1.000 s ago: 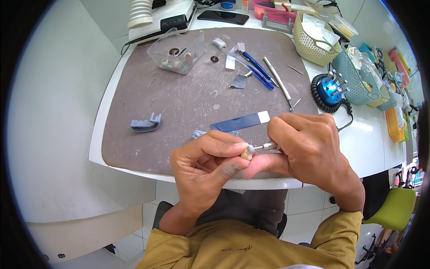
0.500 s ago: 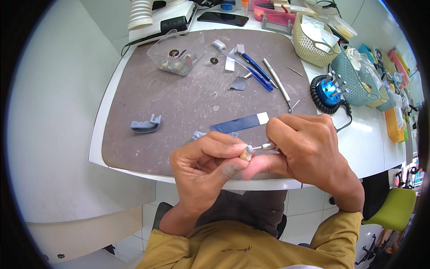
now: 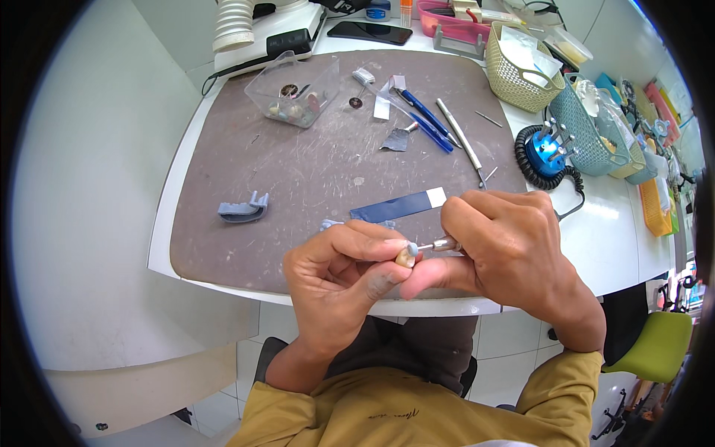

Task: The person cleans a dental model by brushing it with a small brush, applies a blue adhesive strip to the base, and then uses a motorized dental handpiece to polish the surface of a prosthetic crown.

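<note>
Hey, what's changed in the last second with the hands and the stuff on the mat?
Nothing visibly changed. The left hand still pinches the small tooth-like piece, and the right hand still holds the rotary tool with its tip against it. The blue strip and grey part lie where they were.

A small cream-coloured tooth-shaped piece looks smooth and faintly glossy, pinched in the left hand. The slim handpiece in the right hand is shiny metal, tipped with a matt pale grinding point. The grey-brown work mat is matt, scratched and dusty. A clear plastic box shines. The grey moulded block looks like matt plastic. The woven yellowish basket is plastic; the tabletop is smooth, glossy white.
</note>
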{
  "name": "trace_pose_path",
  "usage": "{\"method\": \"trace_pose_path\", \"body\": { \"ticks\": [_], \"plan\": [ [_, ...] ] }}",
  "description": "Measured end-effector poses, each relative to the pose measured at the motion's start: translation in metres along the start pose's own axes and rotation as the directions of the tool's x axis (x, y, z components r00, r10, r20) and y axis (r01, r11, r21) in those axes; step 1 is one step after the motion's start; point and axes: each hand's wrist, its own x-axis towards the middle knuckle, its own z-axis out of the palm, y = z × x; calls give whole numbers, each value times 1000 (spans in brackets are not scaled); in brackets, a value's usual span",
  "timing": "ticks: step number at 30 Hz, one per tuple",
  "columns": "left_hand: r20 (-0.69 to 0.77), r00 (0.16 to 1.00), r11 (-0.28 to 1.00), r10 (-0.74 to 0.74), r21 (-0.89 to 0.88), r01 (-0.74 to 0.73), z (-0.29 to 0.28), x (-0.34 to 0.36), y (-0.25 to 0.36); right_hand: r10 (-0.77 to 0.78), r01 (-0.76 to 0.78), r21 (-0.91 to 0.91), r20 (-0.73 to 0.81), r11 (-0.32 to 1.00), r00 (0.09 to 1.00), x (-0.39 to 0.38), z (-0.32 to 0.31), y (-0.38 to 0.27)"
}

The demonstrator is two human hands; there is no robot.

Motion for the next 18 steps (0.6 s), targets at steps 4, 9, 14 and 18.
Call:
{"method": "trace_pose_path", "body": {
  "ticks": [4, 9, 14, 18],
  "plan": [
    [2, 1000, 1000, 3, 9, -3, 0, 0, 0, -21, 21, -5, 0, 1000, 1000, 0, 0, 0],
    [7, 1000, 1000, 4, 25, -4, 0, 0, 0, 21, -21, 13, 35, 1000, 999, -1, -3, -2],
    [5, 1000, 1000, 1, 26, -2, 0, -1, -1, -2, 2, -16, 4, 1000, 1000, -1, -1, 0],
    [-4, 1000, 1000, 28, 14, -28, 2, 1, -2, 9, -9, -3, -16, 1000, 1000, 0, 3, 0]
  ]
}}
